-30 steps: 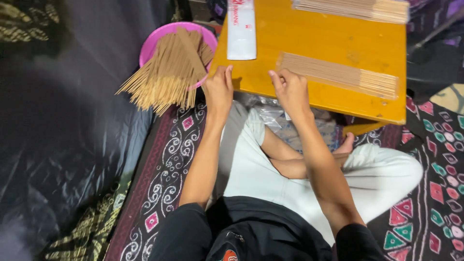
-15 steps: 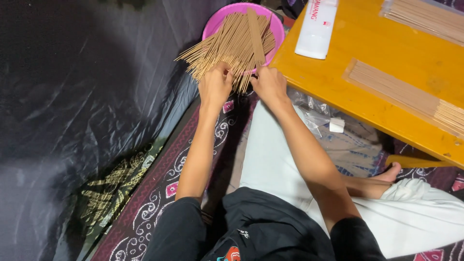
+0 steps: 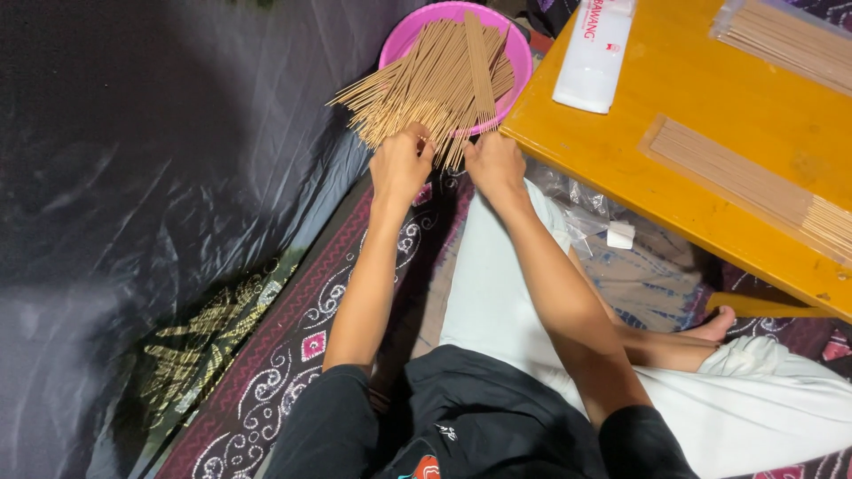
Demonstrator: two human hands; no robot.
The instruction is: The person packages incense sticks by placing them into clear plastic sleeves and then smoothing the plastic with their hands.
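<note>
Both hands, the left hand point(image 3: 401, 164) and right hand point(image 3: 493, 162), pinched thin tan incense sticks point(image 3: 435, 84) fanned from one round pink plastic basin point(image 3: 410, 31), beside one yellow wooden table point(image 3: 674, 98) bearing two flat stick bundles point(image 3: 754, 186) and one white packet point(image 3: 593, 55).

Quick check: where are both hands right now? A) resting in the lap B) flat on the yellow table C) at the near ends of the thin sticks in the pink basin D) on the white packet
C: the left hand and right hand both meet the near ends of the pile of thin sticks that fans out of the pink basin, clear of the yellow table.
</note>
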